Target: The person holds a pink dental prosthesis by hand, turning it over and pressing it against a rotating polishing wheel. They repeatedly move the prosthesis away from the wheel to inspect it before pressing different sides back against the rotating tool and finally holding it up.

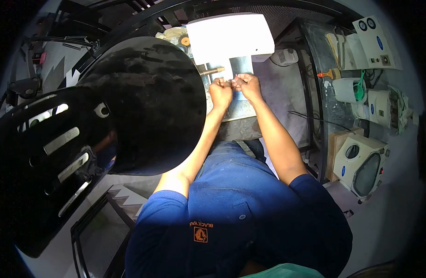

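My left hand (221, 94) and my right hand (248, 87) meet in front of a white machine housing (231, 37), fingertips nearly touching. Both are closed in a pinch. Whatever sits between the fingers is too small and too covered to name. Just beyond my left hand, a brass-coloured tapered spindle (214, 71) points to the right from the machine. Under the hands lies a pale, brightly lit metal surface (241, 110).
A large black lamp shade (148, 106) fills the left side, close to my left forearm. On the right bench (320, 39) stand a brush (332, 74), a white tub (345, 90) with a green scoop (359, 89), and a white box with a dark window (363, 167).
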A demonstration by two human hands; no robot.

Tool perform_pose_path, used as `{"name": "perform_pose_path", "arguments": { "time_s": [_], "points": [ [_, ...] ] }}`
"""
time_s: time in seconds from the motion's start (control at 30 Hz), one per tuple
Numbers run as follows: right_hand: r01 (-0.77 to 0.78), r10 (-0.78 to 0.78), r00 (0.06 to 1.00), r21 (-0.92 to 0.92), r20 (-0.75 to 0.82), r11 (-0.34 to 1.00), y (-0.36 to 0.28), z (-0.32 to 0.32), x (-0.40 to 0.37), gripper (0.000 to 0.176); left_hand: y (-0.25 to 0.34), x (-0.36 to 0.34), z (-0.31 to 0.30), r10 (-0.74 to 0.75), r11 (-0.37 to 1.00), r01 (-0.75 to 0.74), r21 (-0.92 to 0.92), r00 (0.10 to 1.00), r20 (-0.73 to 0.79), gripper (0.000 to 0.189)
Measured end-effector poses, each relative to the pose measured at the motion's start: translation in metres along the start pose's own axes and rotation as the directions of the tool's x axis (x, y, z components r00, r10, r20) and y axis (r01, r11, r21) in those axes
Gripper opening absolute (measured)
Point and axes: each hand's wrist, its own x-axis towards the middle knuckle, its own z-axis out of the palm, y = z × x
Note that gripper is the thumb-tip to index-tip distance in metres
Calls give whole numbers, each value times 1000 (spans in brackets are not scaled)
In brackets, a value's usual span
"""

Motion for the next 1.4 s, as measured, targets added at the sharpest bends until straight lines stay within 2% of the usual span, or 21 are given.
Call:
{"name": "perform_pose_path", "arguments": {
  "time_s": [0.13, 0.23, 0.3, 0.33, 0.4, 0.53, 0.63, 0.73, 0.93, 1.03, 1.13, 1.4],
  "points": [
    [-2, 2, 1000, 5, 13, 1000, 1, 0, 0, 17, 8, -2, -1, 5, 997, -4, 77, 1000, -11, 10],
    [4, -4, 1000, 3, -21, 1000, 0, 0, 1, 16, 11, -2, -3, -15, 1000, 16, -24, 1000, 22, 8],
    [39, -39, 999, -39, 3, 998, -1, -1, 4, 15, 6, 2, -3, -152, 875, 198, -441, 979, 138, 5],
    [75, -73, 997, -80, 27, 994, -4, -1, 3, 15, 12, 0, -5, -153, 875, 200, -441, 978, 139, 5],
    [73, -71, 997, -82, 27, 994, -9, 1, 2, 14, 24, -2, -9, -230, 775, 296, -559, 955, 187, 6],
    [110, -108, 994, -114, 19, 987, -6, 3, 3, 13, 31, -4, -14, -298, 697, 371, -614, 928, 222, 8],
    [167, -167, 986, -170, 18, 971, 0, 0, 7, 13, 32, -3, -13, -305, 709, 379, -595, 925, 226, 8],
    [102, -102, 995, -124, 12, 987, -3, -5, 8, 12, 32, -1, -9, -295, 704, 395, -590, 918, 263, 8],
    [130, -132, 991, -209, 5, 969, -5, -5, 9, 11, 30, 0, -6, -338, 682, 400, -612, 915, 222, 10],
    [145, -152, 988, -299, 0, 943, -4, -2, 11, 12, 24, 0, -9, -338, 617, 419, -666, 906, 257, 10],
    [172, -174, 984, -307, 21, 936, -5, -3, 9, 12, 23, -4, -11, -320, 585, 420, -694, 906, 278, 10],
    [233, -237, 971, -325, 27, 917, -23, 3, -7, 11, 27, -8, -13, -305, 593, 409, -694, 911, 276, 11]
  ]
}}
